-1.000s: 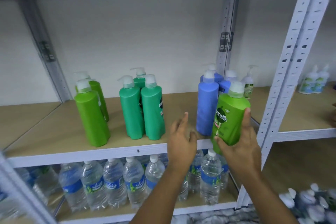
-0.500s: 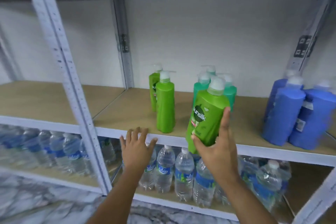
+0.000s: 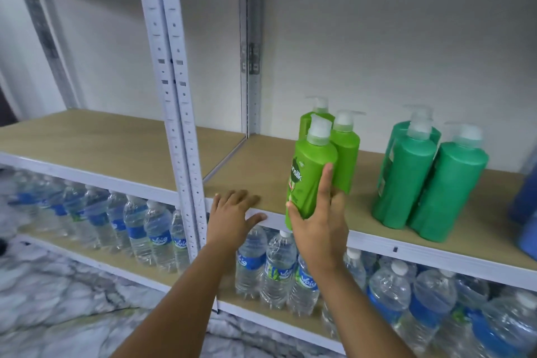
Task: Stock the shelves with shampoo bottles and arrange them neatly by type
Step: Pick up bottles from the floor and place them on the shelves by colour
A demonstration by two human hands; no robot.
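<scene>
1. Since half a second ago, the left hand (image 3: 232, 216) has come to rest flat, fingers spread, on the shelf (image 3: 406, 244) edge at frame centre.
2. Right hand (image 3: 321, 229), its grip wrapped round the light green shampoo bottle (image 3: 309, 174), holds it tilted over the shelf's front edge.
3. Two matching light green bottles (image 3: 345, 151) stand just behind; darker green bottles (image 3: 430, 183) stand to the right.
4. Water bottles (image 3: 151, 232) fill the shelf below.
</scene>
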